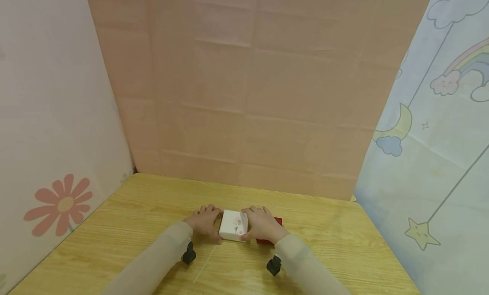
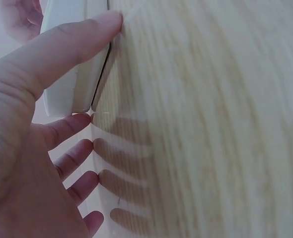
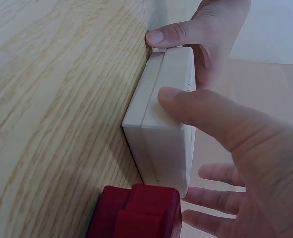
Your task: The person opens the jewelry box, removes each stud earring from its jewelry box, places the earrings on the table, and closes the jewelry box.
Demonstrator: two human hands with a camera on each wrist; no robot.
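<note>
Box (image 1: 231, 223) on tbl (image 1: 328, 248) btwn L grip (image 1: 205, 223) & R grip (image 1: 263, 227), both clamped on it.

No words, brands or numbers are readable in your three views. On the top of the white box (image 1: 229, 220), at six o'clock in your head view, a small red mark (image 1: 241, 233) sits toward five o'clock, beside the foot of a fine printed drawing (image 1: 237, 224); it is too small for you to make out. In your right wrist view, dark specks (image 3: 188, 87) toward the box's one o'clock are equally illegible.
</note>
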